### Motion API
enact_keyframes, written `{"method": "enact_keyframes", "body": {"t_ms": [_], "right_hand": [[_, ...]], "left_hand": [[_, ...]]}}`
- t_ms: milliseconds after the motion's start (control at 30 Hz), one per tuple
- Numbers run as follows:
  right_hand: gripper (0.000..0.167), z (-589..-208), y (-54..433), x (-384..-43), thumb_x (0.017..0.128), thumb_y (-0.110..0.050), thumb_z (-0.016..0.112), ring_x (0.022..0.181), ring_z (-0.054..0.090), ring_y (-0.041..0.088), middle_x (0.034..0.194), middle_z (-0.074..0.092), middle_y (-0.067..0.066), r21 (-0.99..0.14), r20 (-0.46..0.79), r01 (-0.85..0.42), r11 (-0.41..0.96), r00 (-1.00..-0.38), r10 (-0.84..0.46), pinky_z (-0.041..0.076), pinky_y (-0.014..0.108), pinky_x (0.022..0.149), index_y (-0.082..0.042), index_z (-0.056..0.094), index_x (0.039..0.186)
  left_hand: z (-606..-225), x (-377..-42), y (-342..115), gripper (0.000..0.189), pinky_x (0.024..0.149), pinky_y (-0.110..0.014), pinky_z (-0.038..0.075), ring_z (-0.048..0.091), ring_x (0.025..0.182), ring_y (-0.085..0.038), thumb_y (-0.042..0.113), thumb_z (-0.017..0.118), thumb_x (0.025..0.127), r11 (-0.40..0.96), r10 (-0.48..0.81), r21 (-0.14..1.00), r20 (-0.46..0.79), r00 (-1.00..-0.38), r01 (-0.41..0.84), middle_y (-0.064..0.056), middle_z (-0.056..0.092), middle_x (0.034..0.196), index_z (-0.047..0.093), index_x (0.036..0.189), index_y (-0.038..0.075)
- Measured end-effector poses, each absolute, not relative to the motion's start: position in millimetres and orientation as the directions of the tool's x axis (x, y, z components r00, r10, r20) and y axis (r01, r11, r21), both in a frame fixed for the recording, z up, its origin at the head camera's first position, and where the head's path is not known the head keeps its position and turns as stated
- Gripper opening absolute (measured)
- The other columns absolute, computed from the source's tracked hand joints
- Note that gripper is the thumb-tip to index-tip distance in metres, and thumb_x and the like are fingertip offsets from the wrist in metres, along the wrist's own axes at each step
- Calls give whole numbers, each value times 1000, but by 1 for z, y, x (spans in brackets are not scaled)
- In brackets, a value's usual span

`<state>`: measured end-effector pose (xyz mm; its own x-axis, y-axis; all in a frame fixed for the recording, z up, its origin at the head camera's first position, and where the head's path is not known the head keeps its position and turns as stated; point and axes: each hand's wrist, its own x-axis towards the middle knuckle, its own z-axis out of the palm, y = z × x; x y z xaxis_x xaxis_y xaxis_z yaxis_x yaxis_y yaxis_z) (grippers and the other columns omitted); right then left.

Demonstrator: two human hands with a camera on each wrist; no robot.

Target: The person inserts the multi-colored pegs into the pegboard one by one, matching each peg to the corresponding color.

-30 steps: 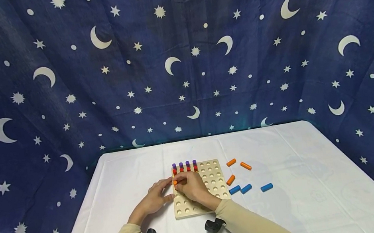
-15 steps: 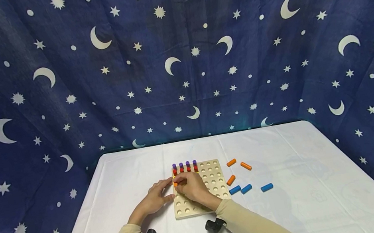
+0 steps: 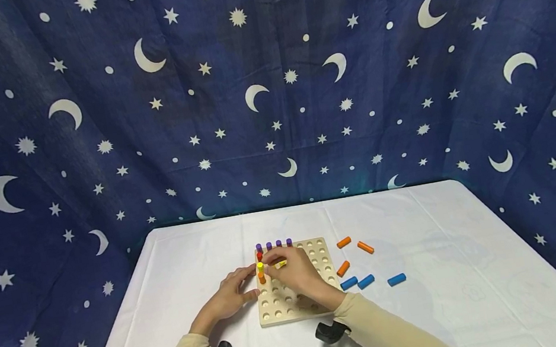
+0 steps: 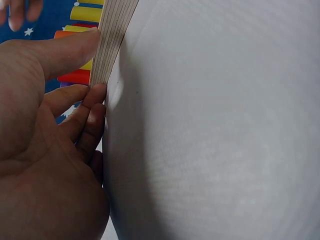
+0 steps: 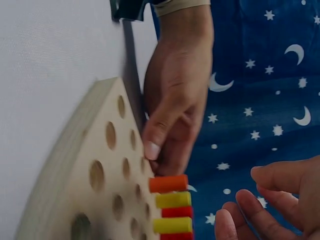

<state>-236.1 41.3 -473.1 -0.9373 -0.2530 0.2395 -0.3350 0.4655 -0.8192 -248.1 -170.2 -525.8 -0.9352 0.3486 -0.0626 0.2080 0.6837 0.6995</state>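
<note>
A light wooden pegboard with rows of round holes lies flat on the table. Upright at its left edge stands an orange peg, just in front of a yellow peg. Behind these come red pegs and a back row of purple pegs. My left hand touches the board's left side with thumb and fingertips, the fingers fairly straight. Over the board hovers my right hand, hiding part of the pegs. The right wrist view shows its loose fingers apart from the pegs, holding nothing.
Right of the board lie several loose pegs: orange pegs and blue pegs. A white cloth covers the table. Behind hangs a dark blue curtain with moons and stars.
My right hand has let go of the orange peg, which now stands in the board, and has moved up and to the right. The left hand stays where it was.
</note>
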Motion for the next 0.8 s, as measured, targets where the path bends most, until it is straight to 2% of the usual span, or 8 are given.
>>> {"method": "enact_keyframes", "body": {"t_ms": [300,567,800], "right_hand": [[13,-456,71,-233,87,-11,73,95,68,15,99,74,-1,-824,270,-346,449,-936,-227,56,21,78,-13,74,100],[14,-446,99,-230,85,-10,76,89,69,14,95,74,-2,-821,312,-349,452,-937,-157,56,23,74,-13,75,98],[14,-448,124,-233,84,-10,76,91,68,15,94,74,-1,-798,334,-337,499,-937,-98,54,22,71,-14,75,98]], "left_hand": [[-526,-249,-169,65,114,-58,29,48,128,-28,30,72,88,691,340,695,-71,-938,198,-3,58,137,47,146,15],[-525,-248,-167,66,114,-57,30,46,131,-28,32,72,88,703,321,692,-98,-942,167,-4,56,141,46,147,17],[-526,-247,-169,65,115,-58,28,45,131,-29,30,72,89,700,331,691,-91,-939,179,-4,56,140,46,147,16]]}}
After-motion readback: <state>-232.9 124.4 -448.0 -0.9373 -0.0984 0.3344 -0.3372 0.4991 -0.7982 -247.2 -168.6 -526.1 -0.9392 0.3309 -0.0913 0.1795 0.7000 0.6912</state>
